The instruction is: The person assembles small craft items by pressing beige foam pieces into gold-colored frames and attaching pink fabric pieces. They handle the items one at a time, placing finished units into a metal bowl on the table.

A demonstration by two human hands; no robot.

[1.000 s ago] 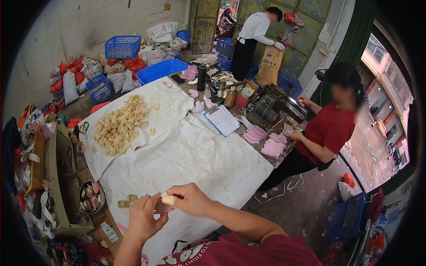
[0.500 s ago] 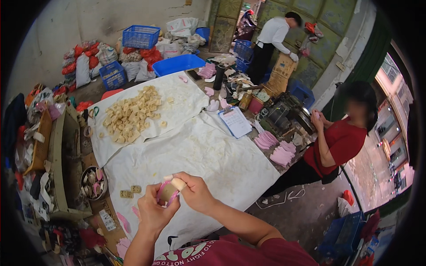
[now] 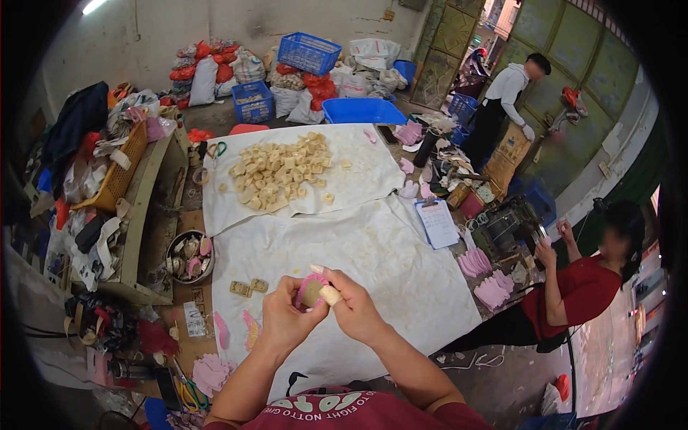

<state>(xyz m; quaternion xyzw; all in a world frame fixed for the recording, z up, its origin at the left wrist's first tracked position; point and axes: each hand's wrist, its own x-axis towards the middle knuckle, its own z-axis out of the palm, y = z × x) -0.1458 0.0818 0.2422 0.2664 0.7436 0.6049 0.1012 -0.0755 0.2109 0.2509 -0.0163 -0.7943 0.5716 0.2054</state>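
Above the near part of the white-covered table (image 3: 344, 244), I hold a small tan block with pink material wrapped around its rim (image 3: 313, 292). My left hand (image 3: 287, 319) is closed around its left and lower side. My right hand (image 3: 355, 308) pinches the right edge, with cream covers on its thumb and a fingertip. Two carved tan blocks (image 3: 249, 288) lie side by side left of my hands. Strips of pink material (image 3: 251, 330) rest nearer my left forearm. Farther off spreads a heap of tan blocks (image 3: 279, 172).
A metal bowl of scraps (image 3: 190, 256) stands left of the table. At the right edge lie a clipboard (image 3: 437, 223) and stacked pink pieces (image 3: 493, 290). A person in red (image 3: 573, 290) works beside a machine (image 3: 509, 226); another person (image 3: 502, 93) bends over a carton (image 3: 507, 158).
My view has swung left, so the scene sits farther right in the picture. Both hands still hold the pink-rimmed block. The person in red has raised a hand.
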